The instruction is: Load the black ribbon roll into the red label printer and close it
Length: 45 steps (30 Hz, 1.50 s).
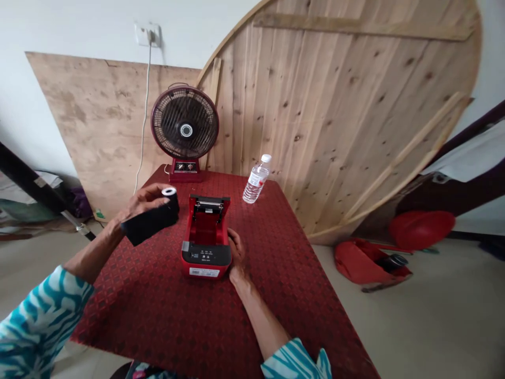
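Observation:
A small red and black label printer [207, 255] stands on the table with its lid raised, showing a red paper bay inside. Against the printer's right side rests my right hand [236, 252], its fingers curled around that edge and partly hidden behind the body. My left hand [148, 202] grips a paper roll [170, 197] with a white end and a black outer side. A loose black strip hangs from the roll toward the left, below my hand. The roll is held above the table, left of the printer and apart from it.
On the patterned red table [292, 305], a fan [185, 126] stands at the back left and a clear water bottle [255, 181] at the back right. Wooden boards [315, 105] lean against the wall behind. A red bag [363, 263] lies on the floor at right.

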Available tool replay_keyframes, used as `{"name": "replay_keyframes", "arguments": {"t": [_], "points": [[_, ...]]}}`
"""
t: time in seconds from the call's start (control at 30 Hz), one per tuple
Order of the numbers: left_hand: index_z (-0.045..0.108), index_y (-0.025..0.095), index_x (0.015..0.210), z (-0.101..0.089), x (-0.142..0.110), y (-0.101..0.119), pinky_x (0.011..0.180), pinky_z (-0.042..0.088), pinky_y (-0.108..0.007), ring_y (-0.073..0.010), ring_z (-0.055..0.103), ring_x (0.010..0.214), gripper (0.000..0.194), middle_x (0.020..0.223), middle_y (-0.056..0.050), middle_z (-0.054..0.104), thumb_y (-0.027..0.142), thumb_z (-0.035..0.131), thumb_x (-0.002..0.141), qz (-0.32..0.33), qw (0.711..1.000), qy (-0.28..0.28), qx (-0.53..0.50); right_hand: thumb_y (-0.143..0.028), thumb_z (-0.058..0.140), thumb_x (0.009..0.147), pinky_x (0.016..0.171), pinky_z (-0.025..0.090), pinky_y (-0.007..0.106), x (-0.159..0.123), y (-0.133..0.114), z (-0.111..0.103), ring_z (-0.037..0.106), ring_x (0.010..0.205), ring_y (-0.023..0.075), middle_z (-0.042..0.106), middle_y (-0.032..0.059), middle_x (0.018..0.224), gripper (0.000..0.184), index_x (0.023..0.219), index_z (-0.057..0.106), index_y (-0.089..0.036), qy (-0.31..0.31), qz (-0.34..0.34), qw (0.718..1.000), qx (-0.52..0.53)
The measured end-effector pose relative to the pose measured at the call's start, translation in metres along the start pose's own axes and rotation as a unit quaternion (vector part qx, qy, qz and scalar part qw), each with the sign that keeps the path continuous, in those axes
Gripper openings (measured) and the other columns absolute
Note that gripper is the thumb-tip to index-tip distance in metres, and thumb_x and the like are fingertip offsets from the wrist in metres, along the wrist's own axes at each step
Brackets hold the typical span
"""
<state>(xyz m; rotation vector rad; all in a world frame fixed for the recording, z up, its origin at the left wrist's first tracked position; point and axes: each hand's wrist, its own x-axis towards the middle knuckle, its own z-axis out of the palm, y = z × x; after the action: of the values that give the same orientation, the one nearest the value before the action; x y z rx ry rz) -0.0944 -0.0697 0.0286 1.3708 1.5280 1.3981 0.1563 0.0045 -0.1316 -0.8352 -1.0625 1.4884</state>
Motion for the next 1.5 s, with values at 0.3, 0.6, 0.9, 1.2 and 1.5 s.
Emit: {"name": "replay_keyframes", "arguments": {"t": [0.3, 0.6, 0.9, 1.2, 1.5], "points": [[0.067, 0.026, 0.112, 0.094, 0.001, 0.011, 0.087, 0.049, -0.038, -0.0294, 0.065, 0.101, 0.033, 0.107, -0.008, 0.07, 0.036, 0.066, 0.08, 0.118, 0.868, -0.161, 0.454, -0.04, 0.057, 0.08, 0.091, 0.043, 0.035, 0.001, 0.001, -0.001, 0.058, 0.106, 0.0218, 0.067, 0.0043, 0.112, 0.034, 0.107, 0.066, -0.023, -0.025, -0.046, 0.998, -0.031], [0.07, 0.016, 0.101, 0.13, 0.011, 0.008, 0.078, 0.053, -0.043, -0.0352, 0.066, 0.098, 0.022, 0.105, -0.017, 0.07, 0.015, 0.063, 0.08, 0.055, 0.746, -0.214, 0.628, -0.039, 0.058, 0.079, 0.094, 0.043, 0.037, 0.001, -0.003, 0.0, 0.057, 0.109, 0.0228, 0.068, 0.0045, 0.112, 0.034, 0.108, 0.065, -0.023, -0.03, -0.037, 0.998, -0.028], [0.073, 0.021, 0.096, 0.126, 0.027, -0.009, 0.077, 0.052, -0.038, -0.0315, 0.068, 0.094, 0.021, 0.095, -0.012, 0.073, 0.018, 0.068, 0.075, 0.056, 0.776, -0.239, 0.582, -0.04, 0.058, 0.079, 0.094, 0.043, 0.037, 0.0, -0.004, 0.001, 0.058, 0.107, 0.0225, 0.067, 0.0042, 0.112, 0.035, 0.108, 0.065, -0.023, -0.03, -0.025, 0.999, -0.014], [0.066, 0.021, 0.109, 0.063, -0.041, -0.007, 0.085, 0.05, -0.032, -0.0209, 0.067, 0.095, 0.033, 0.105, -0.005, 0.072, 0.043, 0.053, 0.089, 0.197, 0.911, -0.133, 0.336, -0.04, 0.057, 0.08, 0.091, 0.044, 0.037, 0.001, 0.0, 0.001, 0.059, 0.105, 0.0222, 0.068, 0.004, 0.11, 0.034, 0.108, 0.064, -0.023, -0.026, -0.031, 0.999, -0.019], [0.066, 0.019, 0.096, 0.09, -0.054, -0.028, 0.082, 0.045, -0.034, -0.0179, 0.064, 0.086, 0.02, 0.091, -0.004, 0.072, 0.026, 0.047, 0.095, 0.321, 0.855, -0.084, 0.398, -0.04, 0.058, 0.078, 0.09, 0.045, 0.036, 0.001, 0.0, 0.0, 0.059, 0.104, 0.0223, 0.067, 0.0047, 0.112, 0.035, 0.108, 0.064, -0.022, -0.025, -0.027, 0.999, -0.024]]}}
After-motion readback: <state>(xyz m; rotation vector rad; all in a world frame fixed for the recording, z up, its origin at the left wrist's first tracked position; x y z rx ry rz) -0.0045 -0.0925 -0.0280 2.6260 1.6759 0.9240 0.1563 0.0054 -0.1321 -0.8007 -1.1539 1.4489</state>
